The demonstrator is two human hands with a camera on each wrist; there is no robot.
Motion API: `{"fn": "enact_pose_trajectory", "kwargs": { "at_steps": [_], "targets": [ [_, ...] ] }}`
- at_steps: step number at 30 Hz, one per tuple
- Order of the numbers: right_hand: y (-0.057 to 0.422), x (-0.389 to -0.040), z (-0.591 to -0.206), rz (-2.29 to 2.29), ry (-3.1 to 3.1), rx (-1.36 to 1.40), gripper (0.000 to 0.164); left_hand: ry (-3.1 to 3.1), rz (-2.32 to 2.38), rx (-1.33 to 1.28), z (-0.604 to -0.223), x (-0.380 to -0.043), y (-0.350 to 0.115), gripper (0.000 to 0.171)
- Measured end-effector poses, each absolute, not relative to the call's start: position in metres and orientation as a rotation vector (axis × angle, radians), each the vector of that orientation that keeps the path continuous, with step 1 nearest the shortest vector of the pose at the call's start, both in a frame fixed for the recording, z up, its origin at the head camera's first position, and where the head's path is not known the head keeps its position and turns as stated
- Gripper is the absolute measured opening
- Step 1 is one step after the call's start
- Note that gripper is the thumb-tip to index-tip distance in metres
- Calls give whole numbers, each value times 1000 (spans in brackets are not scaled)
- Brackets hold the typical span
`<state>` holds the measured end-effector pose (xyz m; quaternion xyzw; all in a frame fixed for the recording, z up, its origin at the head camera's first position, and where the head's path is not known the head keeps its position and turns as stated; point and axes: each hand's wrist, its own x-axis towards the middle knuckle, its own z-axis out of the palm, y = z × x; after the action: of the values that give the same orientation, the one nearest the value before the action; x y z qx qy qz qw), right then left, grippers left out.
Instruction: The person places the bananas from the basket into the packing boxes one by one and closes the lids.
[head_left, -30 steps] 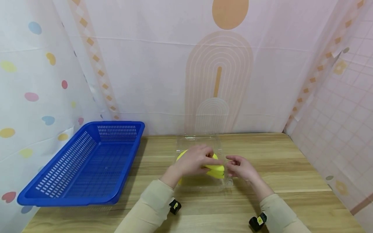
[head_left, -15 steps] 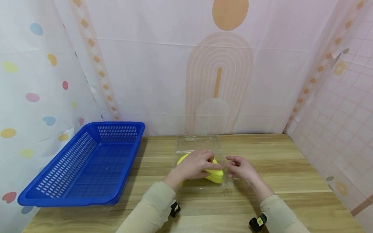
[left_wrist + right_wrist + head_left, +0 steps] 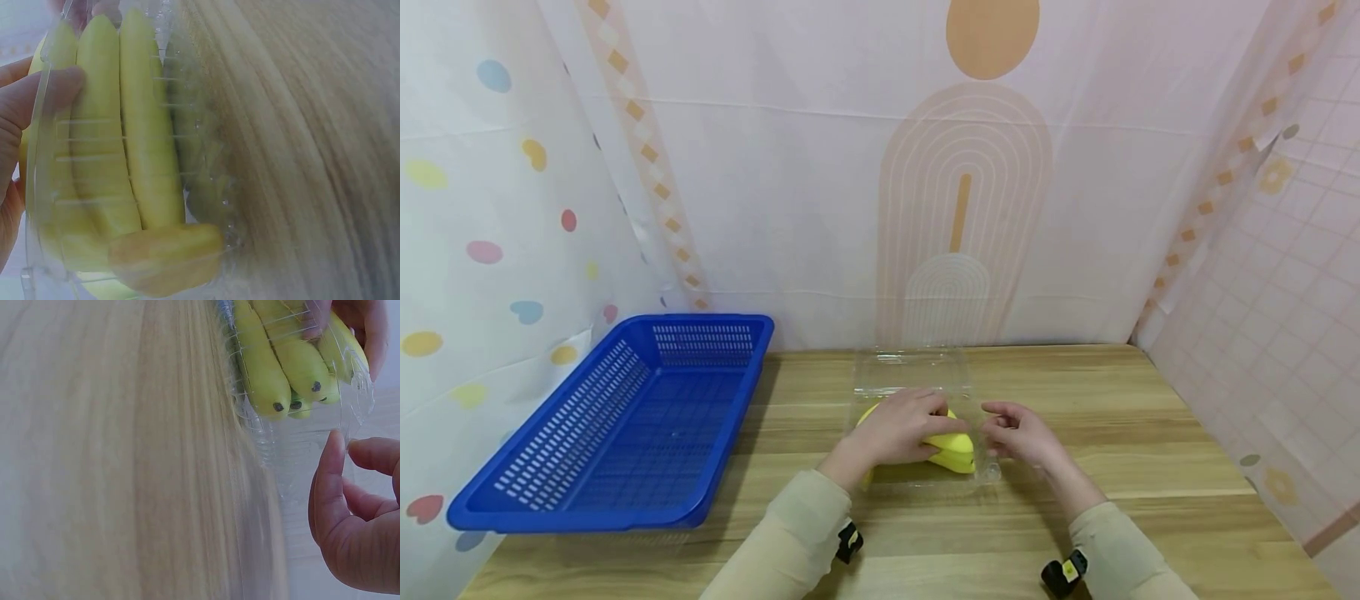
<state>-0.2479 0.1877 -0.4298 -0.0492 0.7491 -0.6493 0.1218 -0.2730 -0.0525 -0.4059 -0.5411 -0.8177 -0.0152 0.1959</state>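
A bunch of yellow bananas [image 3: 957,454] sits inside a clear plastic clamshell container [image 3: 988,472] on the table. From above, my left hand [image 3: 898,427] grips the bunch, its thumb lying along the upper bananas; its other fingers are partly hidden behind them. The left wrist view looks through the ribbed container wall at several bananas [image 3: 100,125] and their thick stem end. At the container's right side, my right hand [image 3: 1021,432] pinches the rim between thumb and index finger, close to the dark banana tips [image 3: 278,407]. The raised lid [image 3: 917,371] stands at the back.
A large blue plastic basket [image 3: 685,450] with slotted sides stands at the left of the wooden table [image 3: 1150,467]. Patterned curtains [image 3: 812,208] hang behind the table and along both sides.
The left hand has lowered the bananas slightly into the container, and they sit a little closer to the viewer. The right hand stays at the rim.
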Motion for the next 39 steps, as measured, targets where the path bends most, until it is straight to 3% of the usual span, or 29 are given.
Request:
{"fn": "enact_pose_trajectory", "kwargs": {
  "at_steps": [24, 39],
  "targets": [
    [185, -246, -427, -1914, 2187, -130, 49, -2178, -289, -1422, -398, -265, -73, 24],
    [186, -250, -428, -1953, 2292, -76, 43, -2279, -760, -1065, -399, -265, -103, 32]
  ]
}}
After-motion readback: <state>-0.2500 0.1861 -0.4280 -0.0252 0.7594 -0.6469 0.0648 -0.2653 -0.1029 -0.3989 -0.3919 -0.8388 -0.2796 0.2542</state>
